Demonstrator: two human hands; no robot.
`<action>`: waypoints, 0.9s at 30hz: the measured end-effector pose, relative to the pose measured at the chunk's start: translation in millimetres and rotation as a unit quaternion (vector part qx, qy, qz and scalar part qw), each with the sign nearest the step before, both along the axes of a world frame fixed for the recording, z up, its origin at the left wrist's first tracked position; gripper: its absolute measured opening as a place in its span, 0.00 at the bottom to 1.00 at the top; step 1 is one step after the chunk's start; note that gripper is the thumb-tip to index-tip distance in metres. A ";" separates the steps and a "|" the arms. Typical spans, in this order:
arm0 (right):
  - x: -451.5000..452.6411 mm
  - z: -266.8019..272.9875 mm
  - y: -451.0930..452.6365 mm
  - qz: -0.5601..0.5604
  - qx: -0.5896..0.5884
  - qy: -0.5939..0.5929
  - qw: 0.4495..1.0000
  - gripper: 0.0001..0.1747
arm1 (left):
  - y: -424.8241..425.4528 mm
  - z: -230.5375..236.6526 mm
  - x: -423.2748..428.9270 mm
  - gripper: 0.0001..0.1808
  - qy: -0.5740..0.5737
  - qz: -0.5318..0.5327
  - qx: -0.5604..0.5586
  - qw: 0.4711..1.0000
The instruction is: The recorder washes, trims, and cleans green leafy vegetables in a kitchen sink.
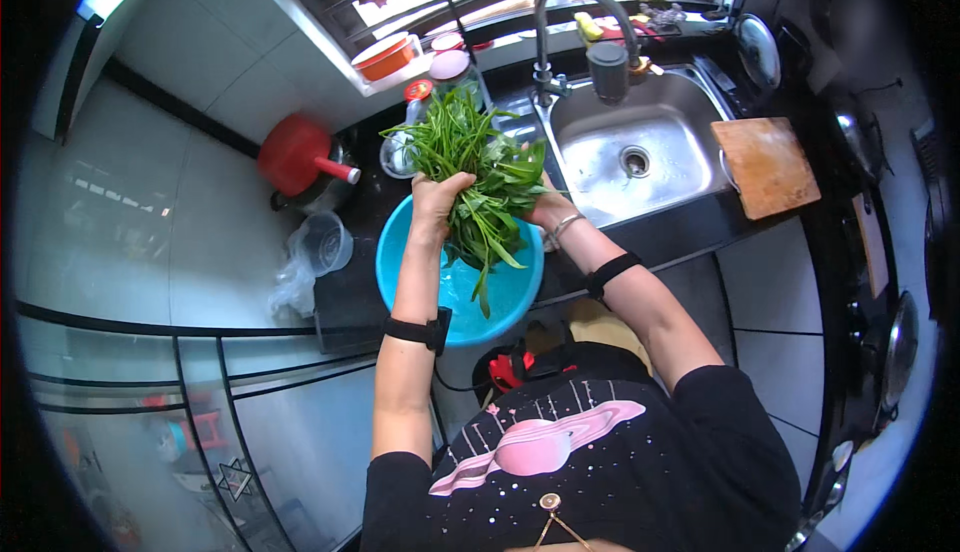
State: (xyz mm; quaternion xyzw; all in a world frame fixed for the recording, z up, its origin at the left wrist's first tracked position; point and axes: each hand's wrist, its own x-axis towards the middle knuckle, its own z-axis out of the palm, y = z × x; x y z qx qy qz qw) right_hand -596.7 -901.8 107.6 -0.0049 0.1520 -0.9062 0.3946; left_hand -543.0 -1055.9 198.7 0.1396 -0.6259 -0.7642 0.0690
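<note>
A large bunch of leafy green vegetables [484, 169] is held up between both hands, over a turquoise plastic basin [405, 282]. My left hand [441, 203] grips the bunch from its left side, thumb across the stems. On the right side, my right hand [546, 203] supports the same bunch, its fingers partly hidden by leaves. Some long leaves hang down into the basin's opening. The basin stands at the counter's front edge, and part of its inside is hidden by the greens and my left forearm.
Right of the basin is a stainless steel sink [600, 177] with a black gooseneck faucet [541, 34]. A wooden cutting board [772, 165] lies at the sink's right edge. To the left are a red pan [296, 150], a clear plastic tub [328, 244] and a plastic bag [292, 285]. Jars [450, 68] stand behind.
</note>
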 end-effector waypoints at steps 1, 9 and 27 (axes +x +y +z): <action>1.1 9.8 9.6 -0.042 0.001 0.038 0.998 0.24 | 8.5 -4.2 -4.3 0.18 0.002 -0.005 0.005 1.000; -1.5 57.2 58.1 -0.058 0.270 0.149 0.950 0.35 | 76.4 -42.6 -57.1 0.28 -0.122 0.047 -0.400 0.907; -118.5 -58.8 258.7 -0.044 0.235 -0.012 0.971 0.17 | 286.1 -75.8 -149.9 0.55 -0.135 -0.217 0.109 0.961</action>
